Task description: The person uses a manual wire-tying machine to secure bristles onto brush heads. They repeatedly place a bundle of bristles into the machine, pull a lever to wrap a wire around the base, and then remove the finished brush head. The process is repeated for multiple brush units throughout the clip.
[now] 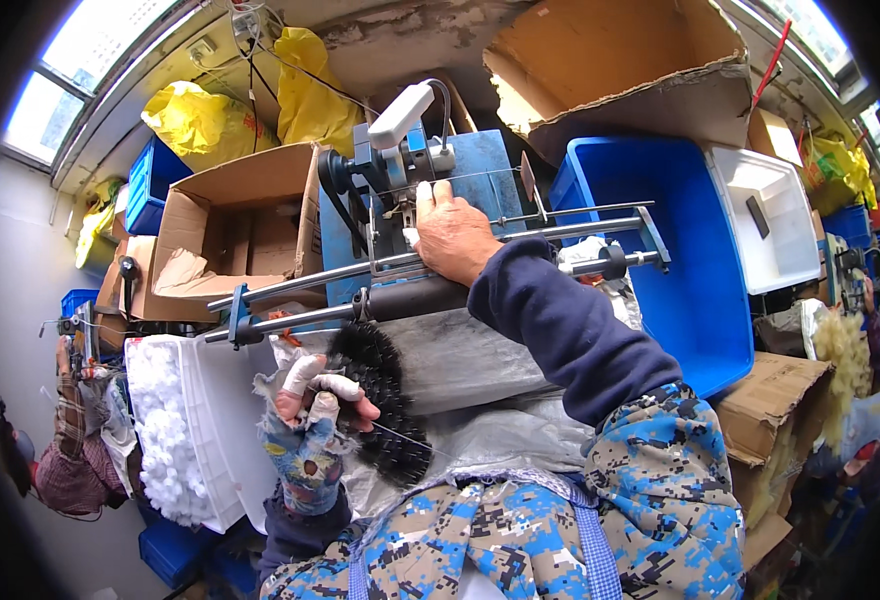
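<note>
My right hand [452,236] reaches out to a small bench machine [400,165] with a motor and pale grey top. Its fingers are closed around a small metal part at the machine's front; the hand hides most of that part. Close to my body, my left hand [315,400] is closed in a pinch, its fingers wrapped in whitish tape and the wrist in a worn patterned sleeve. A thin pale strand [400,435] runs out from its fingertips. Right beside those fingers lies a black bristly brush [380,400], curved and long. I cannot tell whether the hand touches it.
A metal rail frame [550,232] with a dark roller crosses in front of me. An opened cardboard box [185,225] stands left, a deep blue bin [730,300] right. White fluff fills a white tub [222,500]. Another person [80,465] sits at far left.
</note>
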{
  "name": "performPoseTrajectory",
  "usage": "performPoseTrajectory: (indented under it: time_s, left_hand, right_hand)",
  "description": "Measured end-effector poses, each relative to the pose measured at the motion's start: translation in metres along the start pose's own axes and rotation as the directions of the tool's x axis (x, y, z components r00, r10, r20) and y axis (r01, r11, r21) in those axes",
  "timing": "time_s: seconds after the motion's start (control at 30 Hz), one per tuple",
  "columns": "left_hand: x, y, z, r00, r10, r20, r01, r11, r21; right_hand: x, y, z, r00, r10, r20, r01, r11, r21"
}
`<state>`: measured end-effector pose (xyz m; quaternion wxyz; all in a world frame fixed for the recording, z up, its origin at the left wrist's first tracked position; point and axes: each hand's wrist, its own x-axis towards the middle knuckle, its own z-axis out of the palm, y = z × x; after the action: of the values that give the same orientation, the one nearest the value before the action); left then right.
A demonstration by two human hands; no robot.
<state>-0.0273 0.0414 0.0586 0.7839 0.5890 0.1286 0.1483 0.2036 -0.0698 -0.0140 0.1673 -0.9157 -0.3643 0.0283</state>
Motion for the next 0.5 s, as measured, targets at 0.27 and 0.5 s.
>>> performPoseTrajectory:
  time_s: [0.27, 0.5]
  left_hand:
    - [0.006, -0.004, -0.027, 0.994, 0.042, -0.105, -0.039, 0.999, 0.030]
    - [0.020, 0.007, -0.015, 0.933, 0.359, 0.037, -0.360, 0.931, 0.055]
  right_hand:
    - [-0.018, 0.075, -0.033, 0.961, -0.027, -0.275, -0.043, 0.968, -0.246]
    - [-0.011, 0.089, -0.051, 0.998, -0.021, -0.055, -0.002, 0.921, -0.389]
